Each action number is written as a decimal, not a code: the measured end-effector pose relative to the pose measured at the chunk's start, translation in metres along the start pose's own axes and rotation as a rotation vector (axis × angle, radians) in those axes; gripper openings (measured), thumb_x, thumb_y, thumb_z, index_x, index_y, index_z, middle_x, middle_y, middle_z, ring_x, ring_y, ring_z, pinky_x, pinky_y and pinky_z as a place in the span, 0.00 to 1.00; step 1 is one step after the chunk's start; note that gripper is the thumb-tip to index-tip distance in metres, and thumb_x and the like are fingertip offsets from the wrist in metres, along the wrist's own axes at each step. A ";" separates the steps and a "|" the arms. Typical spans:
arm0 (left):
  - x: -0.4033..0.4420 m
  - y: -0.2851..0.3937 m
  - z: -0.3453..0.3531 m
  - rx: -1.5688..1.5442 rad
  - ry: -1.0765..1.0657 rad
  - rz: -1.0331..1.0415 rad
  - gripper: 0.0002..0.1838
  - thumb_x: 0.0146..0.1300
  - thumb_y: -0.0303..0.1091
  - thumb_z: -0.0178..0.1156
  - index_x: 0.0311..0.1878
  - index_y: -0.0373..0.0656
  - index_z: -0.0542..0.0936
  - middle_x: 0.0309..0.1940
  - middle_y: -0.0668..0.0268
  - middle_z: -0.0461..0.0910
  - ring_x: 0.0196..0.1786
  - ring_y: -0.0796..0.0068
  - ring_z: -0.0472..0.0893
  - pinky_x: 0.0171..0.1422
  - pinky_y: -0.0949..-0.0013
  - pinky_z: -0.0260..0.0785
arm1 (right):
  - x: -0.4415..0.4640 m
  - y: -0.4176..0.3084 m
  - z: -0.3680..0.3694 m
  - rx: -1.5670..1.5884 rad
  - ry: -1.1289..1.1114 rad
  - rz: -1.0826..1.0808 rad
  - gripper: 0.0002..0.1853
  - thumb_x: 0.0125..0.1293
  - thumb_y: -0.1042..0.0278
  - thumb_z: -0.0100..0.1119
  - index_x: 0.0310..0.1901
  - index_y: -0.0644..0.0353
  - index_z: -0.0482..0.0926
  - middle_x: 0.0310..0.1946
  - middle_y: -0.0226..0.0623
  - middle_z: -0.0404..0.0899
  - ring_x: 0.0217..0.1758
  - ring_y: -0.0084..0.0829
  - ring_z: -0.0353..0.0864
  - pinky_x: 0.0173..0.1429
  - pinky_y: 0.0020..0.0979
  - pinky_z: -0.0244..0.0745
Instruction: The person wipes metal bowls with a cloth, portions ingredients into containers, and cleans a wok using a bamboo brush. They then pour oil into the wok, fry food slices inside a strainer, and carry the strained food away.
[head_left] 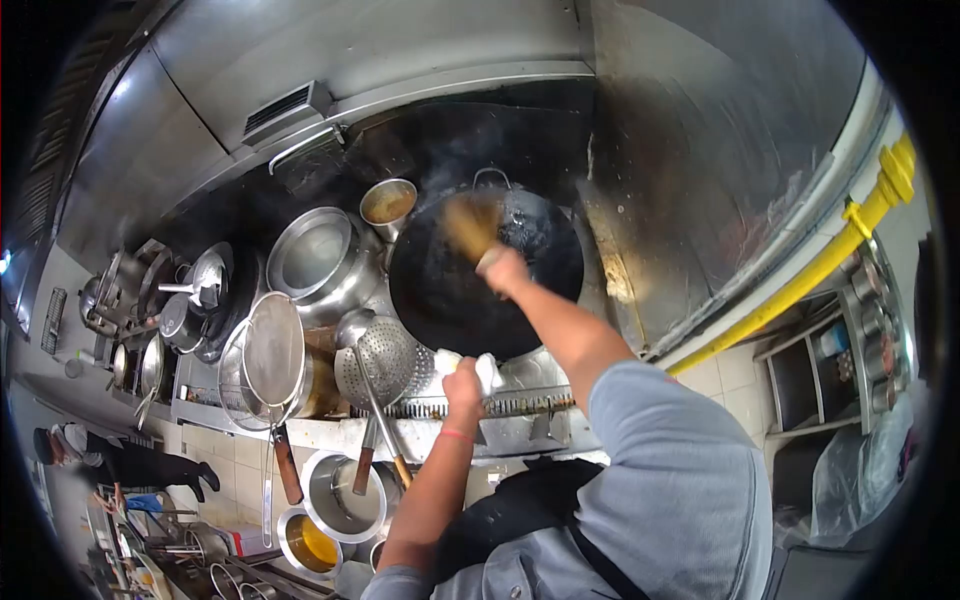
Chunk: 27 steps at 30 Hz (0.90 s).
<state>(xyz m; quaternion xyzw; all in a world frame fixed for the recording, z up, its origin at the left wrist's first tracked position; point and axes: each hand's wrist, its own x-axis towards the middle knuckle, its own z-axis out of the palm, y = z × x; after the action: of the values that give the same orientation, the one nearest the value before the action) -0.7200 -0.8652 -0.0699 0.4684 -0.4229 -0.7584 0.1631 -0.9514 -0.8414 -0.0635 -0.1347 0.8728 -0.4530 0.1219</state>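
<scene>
A large black wok (pixel 440 300) sits on the range, with a wet, shiny patch near its far rim. Over the wok, my right hand (pixel 503 271) is closed round a tan brush (pixel 470 226), whose bristles are blurred by motion. My left hand (pixel 462 388) is closed on a white cloth (pixel 485 372) at the wok's near edge. A perforated metal skimmer (pixel 376 365) and a ladle (pixel 353 328) lie just left of my left hand.
Left of the wok stand a pot of brownish contents (pixel 388 203) and a large metal basin (pixel 312 252). A round strainer (pixel 274 348) rests nearer. Low down are a steel pot (pixel 345 497) and a bowl of yellow liquid (pixel 310 543). Another person (pixel 120 458) stands far left.
</scene>
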 end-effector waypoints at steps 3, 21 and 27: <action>0.003 -0.003 -0.005 -0.010 -0.062 -0.017 0.15 0.55 0.34 0.59 0.34 0.27 0.80 0.29 0.59 0.80 0.28 0.69 0.79 0.33 0.63 0.70 | -0.066 -0.024 -0.015 0.185 -0.694 -0.015 0.32 0.54 0.54 0.69 0.62 0.48 0.75 0.39 0.47 0.84 0.32 0.37 0.86 0.31 0.37 0.81; -0.016 0.030 -0.133 0.461 -0.169 0.098 0.25 0.55 0.44 0.70 0.45 0.29 0.81 0.41 0.59 0.84 0.39 0.71 0.82 0.45 0.67 0.73 | -0.026 0.008 -0.122 -0.732 -0.774 -0.570 0.29 0.51 0.46 0.70 0.58 0.37 0.80 0.48 0.42 0.83 0.50 0.40 0.83 0.57 0.37 0.75; 0.037 -0.024 -0.176 1.111 0.070 0.477 0.35 0.42 0.48 0.76 0.47 0.27 0.79 0.41 0.47 0.83 0.43 0.59 0.83 0.50 0.62 0.74 | 0.017 0.007 -0.060 0.012 0.536 -0.141 0.34 0.56 0.52 0.65 0.64 0.52 0.70 0.39 0.53 0.83 0.45 0.54 0.82 0.48 0.47 0.78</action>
<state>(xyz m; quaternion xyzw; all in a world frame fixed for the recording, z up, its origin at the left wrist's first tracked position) -0.5859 -0.9610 -0.1457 0.4004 -0.8434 -0.3507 0.0736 -0.9883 -0.7976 -0.0372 -0.0700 0.8596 -0.4852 -0.1443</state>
